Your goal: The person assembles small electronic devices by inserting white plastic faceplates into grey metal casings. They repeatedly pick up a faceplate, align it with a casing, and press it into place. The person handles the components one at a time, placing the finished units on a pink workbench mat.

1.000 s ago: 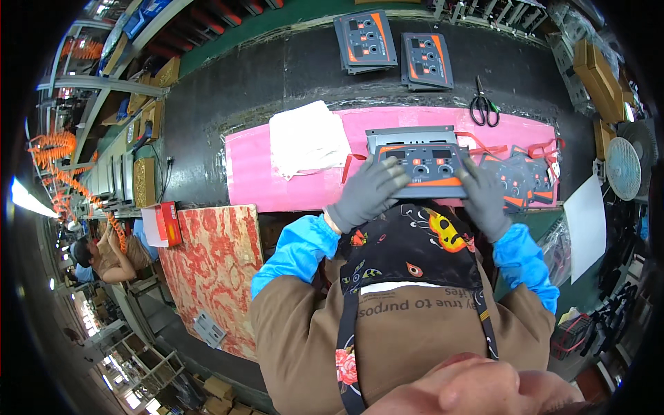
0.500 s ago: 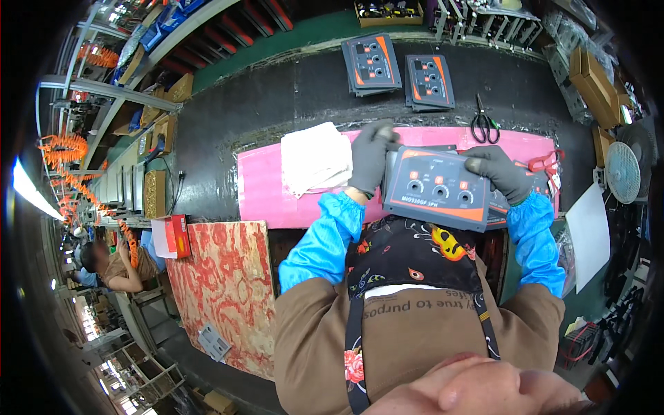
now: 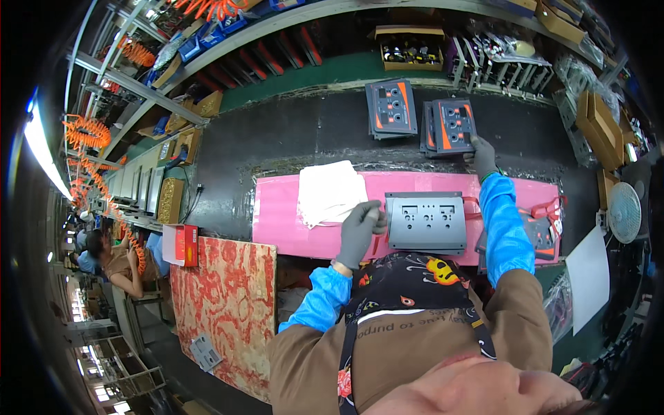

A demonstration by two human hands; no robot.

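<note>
My right hand (image 3: pixel 483 156) is stretched out to the far side of the bench, its fingers closed on the right edge of a dark grey control panel (image 3: pixel 454 126) with orange trim. That panel lies on top of the right-hand pile, a little askew. On the pink mat (image 3: pixel 277 207) in front of me lies a plain grey panel (image 3: pixel 427 223) with cut-out holes and no orange print. Beside its left edge is my left hand (image 3: pixel 364 232), fingers curled in; whatever they hold, if anything, is hidden. Both hands wear grey gloves.
White sheets (image 3: pixel 333 194) are stacked on the mat's left part. Another pile of printed panels (image 3: pixel 391 109) stands at the back, left of the first. More printed panels (image 3: pixel 538 232) and a red strap (image 3: pixel 546 209) lie at right. A fan (image 3: pixel 624 213) stands beyond the bench.
My right hand has moved away from me to the right-hand pile, with the printed panel now there. The plain panel shows on the mat. My left hand has come down beside it.
</note>
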